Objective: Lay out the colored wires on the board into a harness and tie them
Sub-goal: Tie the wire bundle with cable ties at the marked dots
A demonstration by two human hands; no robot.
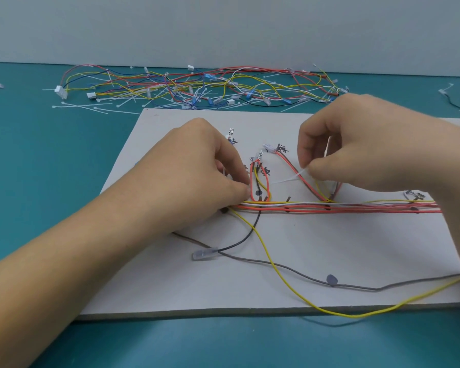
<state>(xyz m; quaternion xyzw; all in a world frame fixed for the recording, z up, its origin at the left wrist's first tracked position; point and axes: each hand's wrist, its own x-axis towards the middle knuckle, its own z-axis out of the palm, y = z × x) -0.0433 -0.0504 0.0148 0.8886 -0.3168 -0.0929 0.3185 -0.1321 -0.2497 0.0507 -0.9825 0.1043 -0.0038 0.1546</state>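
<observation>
Teal table (223, 346), grey board (329, 248), left hand (197, 166) pinching wires (303, 207), right hand (356, 139) pinching tie (287, 178), spare wire heap (197, 86) behind, pale wall (223, 27).

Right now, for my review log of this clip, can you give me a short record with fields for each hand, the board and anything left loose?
left hand: fingers curled, pinching the left end of the red, white and yellow wire bundle
right hand: pinches a white plastic cable tie over a branch of wires
tie state: cannot tell whether it is looped round the wires
surface: pale grey board on a teal table
loose: long yellow wire loops past the board's front edge
background: tangled pile of spare wires and ties behind the board
</observation>
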